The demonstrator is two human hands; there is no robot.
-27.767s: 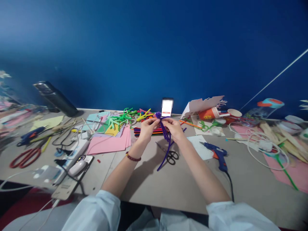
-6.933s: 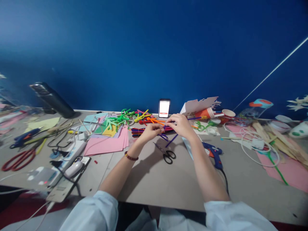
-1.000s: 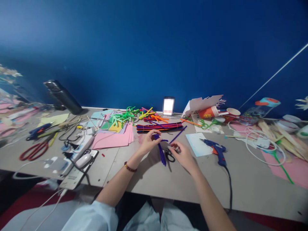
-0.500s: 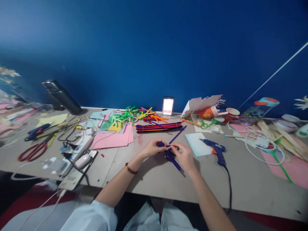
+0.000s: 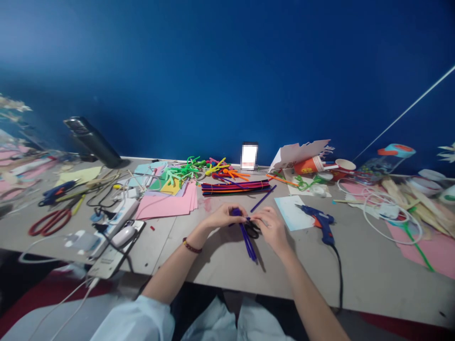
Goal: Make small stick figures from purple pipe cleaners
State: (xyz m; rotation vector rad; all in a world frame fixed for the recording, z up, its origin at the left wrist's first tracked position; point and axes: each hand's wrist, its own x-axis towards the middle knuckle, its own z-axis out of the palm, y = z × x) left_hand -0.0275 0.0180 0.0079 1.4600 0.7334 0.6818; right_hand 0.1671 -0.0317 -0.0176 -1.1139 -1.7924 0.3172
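My left hand (image 5: 223,217) and my right hand (image 5: 270,229) pinch a small purple pipe-cleaner figure over the table. Its purple pompom head (image 5: 235,212) sits against my left fingers. Two purple pipe-cleaner legs (image 5: 248,247) hang down from my fingers toward the tabletop. Black-handled scissors (image 5: 252,230) lie partly hidden under the hands. A loose purple pipe cleaner (image 5: 263,198) lies just beyond my right hand, with a banded bundle of multicoloured pipe cleaners (image 5: 234,187) behind it.
A blue glue gun (image 5: 320,227) with a black cord lies to the right, beside a pale blue card (image 5: 292,213). Pink paper sheets (image 5: 165,202) lie to the left, near a power strip (image 5: 121,218) and red-handled scissors (image 5: 50,222). Green pipe-cleaner shapes (image 5: 181,171) lie further back.
The purple legs have swung from pointing down-right to hanging nearly straight toward me. My hands have moved slightly apart, and the figure stays held between them.
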